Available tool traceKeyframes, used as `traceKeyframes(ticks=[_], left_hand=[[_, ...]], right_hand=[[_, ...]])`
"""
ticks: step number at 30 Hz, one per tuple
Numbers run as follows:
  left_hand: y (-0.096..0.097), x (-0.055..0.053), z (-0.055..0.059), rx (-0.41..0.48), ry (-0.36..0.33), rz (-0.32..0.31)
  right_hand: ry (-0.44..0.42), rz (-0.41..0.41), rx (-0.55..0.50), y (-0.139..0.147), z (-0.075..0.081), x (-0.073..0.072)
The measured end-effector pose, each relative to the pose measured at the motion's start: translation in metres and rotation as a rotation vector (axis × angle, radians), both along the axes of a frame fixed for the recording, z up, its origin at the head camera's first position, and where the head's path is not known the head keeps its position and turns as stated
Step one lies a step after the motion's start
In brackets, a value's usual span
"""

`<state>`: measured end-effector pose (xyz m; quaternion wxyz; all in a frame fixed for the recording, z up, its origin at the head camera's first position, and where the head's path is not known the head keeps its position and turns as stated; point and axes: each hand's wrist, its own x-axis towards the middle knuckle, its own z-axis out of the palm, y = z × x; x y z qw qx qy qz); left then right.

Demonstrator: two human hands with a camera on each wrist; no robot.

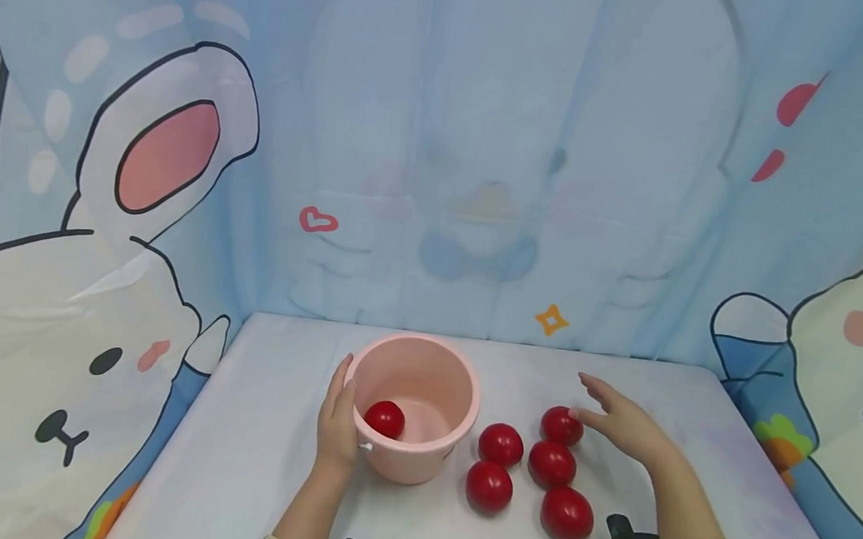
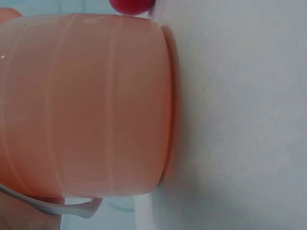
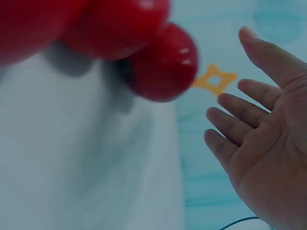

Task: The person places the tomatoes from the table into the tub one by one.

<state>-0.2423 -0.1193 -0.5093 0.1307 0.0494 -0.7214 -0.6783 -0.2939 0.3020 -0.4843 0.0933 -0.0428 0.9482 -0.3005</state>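
Note:
A pink bucket (image 1: 408,467) stands upright on the white table, with one glossy red round thing (image 1: 384,419) inside, fruit-like in look. My left hand (image 1: 337,430) rests against the bucket's left side, fingers lying fairly straight along its outside. In the left wrist view, part of that hand (image 2: 24,213) shows beside the white handle (image 2: 72,209). My right hand (image 1: 627,425) hovers by the farthest loose red round thing (image 1: 560,426), fingers extended and apart. The right wrist view shows its palm (image 3: 268,129) holding nothing, apart from the nearest red round thing (image 3: 165,62).
Several more red round things lie right of the bucket, among them a near one (image 1: 567,515) and a left one (image 1: 489,487). A blue cartoon curtain (image 1: 486,140) hangs behind the white table (image 1: 223,455). Dark straps or mounts (image 1: 631,536) sit at both wrists.

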Motion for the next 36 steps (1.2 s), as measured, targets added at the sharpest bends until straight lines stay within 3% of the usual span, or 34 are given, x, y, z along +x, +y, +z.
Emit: traceKeyframes(ticks=[6, 11, 21, 36], left_hand=[[0.000, -0.001, 0.000, 0.017, 0.010, 0.007], [0.001, -0.001, 0.001, 0.014, 0.018, 0.007], [-0.001, -0.002, -0.001, 0.019, 0.026, -0.001], [0.000, -0.002, -0.002, 0.017, 0.025, 0.004]], right_hand=[[-0.050, -0.045, -0.051, 0.008, -0.029, -0.005], [-0.055, -0.047, -0.092, 0.012, -0.043, -0.005], [-0.108, -0.063, -0.120, 0.009, -0.057, -0.004], [-0.075, -0.079, -0.097, 0.008, -0.063, 0.001]])
